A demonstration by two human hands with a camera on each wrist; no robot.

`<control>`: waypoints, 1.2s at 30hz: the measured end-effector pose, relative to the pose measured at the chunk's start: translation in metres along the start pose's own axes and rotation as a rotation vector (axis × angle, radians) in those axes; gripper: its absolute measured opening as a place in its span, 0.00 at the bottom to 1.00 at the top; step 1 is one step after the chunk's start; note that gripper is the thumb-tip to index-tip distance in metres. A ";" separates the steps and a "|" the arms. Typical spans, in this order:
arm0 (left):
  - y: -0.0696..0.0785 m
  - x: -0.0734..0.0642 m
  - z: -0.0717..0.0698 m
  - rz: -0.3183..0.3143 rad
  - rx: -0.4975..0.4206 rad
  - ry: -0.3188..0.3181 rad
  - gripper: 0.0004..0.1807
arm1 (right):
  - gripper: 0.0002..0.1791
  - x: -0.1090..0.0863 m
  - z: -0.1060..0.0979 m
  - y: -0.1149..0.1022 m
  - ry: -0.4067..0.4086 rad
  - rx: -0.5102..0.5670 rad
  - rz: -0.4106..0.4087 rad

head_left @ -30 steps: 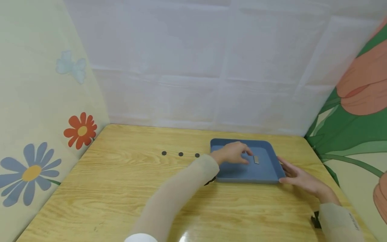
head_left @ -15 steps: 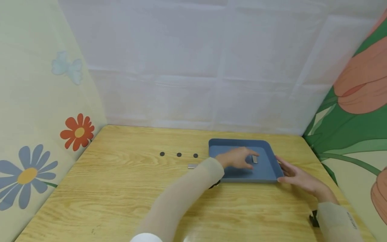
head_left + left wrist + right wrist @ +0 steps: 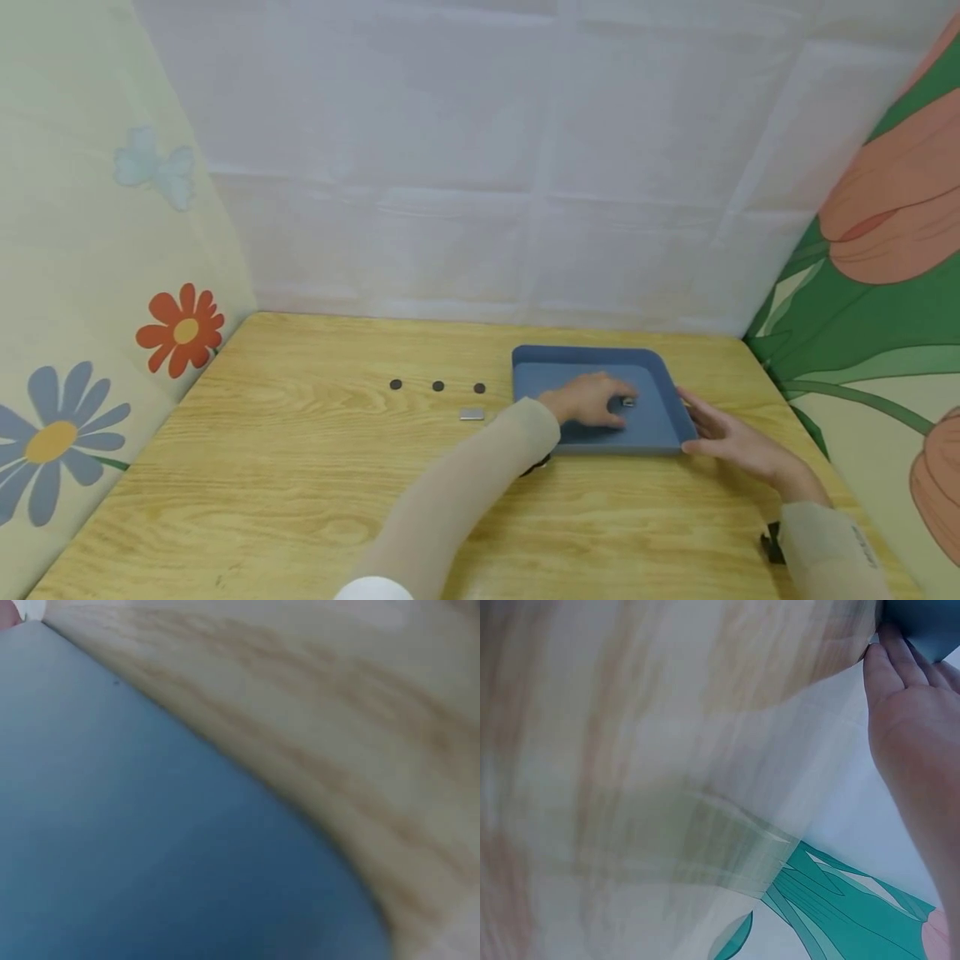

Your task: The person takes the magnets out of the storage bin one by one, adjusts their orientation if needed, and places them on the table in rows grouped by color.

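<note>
A shallow blue tray [image 3: 652,437] sits on the right half of the wooden table. Over its floor my left hand [image 3: 588,400] reaches in, index finger and thumb spread apart. A small silver rectangular piece [image 3: 628,402] lies between those two fingers, its upper part overlapped by the index fingertip. My right hand [image 3: 735,437] rests against the tray's right wall, thumb at the front corner. In the right wrist view its fingers [image 3: 904,664] lie straight along the tray's side [image 3: 930,626]. The left wrist view shows just the tray's outer surface [image 3: 150,810] and the tabletop.
Left of the tray, three dark round discs [image 3: 438,386] lie in a row on the table [image 3: 300,467]. A second silver rectangular piece [image 3: 472,414] lies below the rightmost disc, close to the left sleeve [image 3: 465,483]. A white cloth [image 3: 390,208] hangs behind the table.
The left index finger has come over the silver piece in the tray, which now shows less. The second silver piece has come out from behind the left sleeve. The right hand stays at the tray.
</note>
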State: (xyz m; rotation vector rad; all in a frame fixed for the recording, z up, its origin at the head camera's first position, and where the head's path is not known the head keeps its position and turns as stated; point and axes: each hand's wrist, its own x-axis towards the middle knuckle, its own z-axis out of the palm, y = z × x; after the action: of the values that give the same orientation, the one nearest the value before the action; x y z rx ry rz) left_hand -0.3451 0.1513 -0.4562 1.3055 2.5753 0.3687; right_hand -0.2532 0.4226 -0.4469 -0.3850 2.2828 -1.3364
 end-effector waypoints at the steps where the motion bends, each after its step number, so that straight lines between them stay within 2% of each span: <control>1: 0.001 0.000 0.000 -0.005 0.018 0.001 0.31 | 0.50 0.000 0.000 0.000 0.001 0.001 0.000; 6: 0.006 -0.002 0.000 -0.012 0.112 0.028 0.24 | 0.51 0.000 0.000 0.001 0.004 -0.001 0.009; 11: 0.008 -0.004 0.000 -0.030 0.137 0.053 0.21 | 0.51 0.000 0.000 0.000 0.004 -0.004 0.013; 18: 0.008 0.000 0.002 -0.096 0.085 0.108 0.19 | 0.51 0.000 0.001 0.000 0.015 -0.015 0.004; 28: 0.007 0.015 0.014 -0.261 -0.015 0.229 0.12 | 0.50 0.001 0.001 0.002 0.006 -0.011 0.008; 31: 0.007 0.018 0.015 -0.298 -0.016 0.233 0.11 | 0.50 0.002 0.001 0.003 0.005 -0.010 0.012; 36: 0.008 0.022 0.014 -0.335 -0.012 0.188 0.11 | 0.50 0.002 0.000 0.003 0.004 -0.006 0.009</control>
State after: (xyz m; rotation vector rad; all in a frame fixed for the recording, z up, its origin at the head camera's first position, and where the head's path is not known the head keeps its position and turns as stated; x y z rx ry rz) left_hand -0.3469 0.1752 -0.4685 0.8459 2.8759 0.4598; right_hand -0.2549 0.4237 -0.4498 -0.3735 2.2897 -1.3270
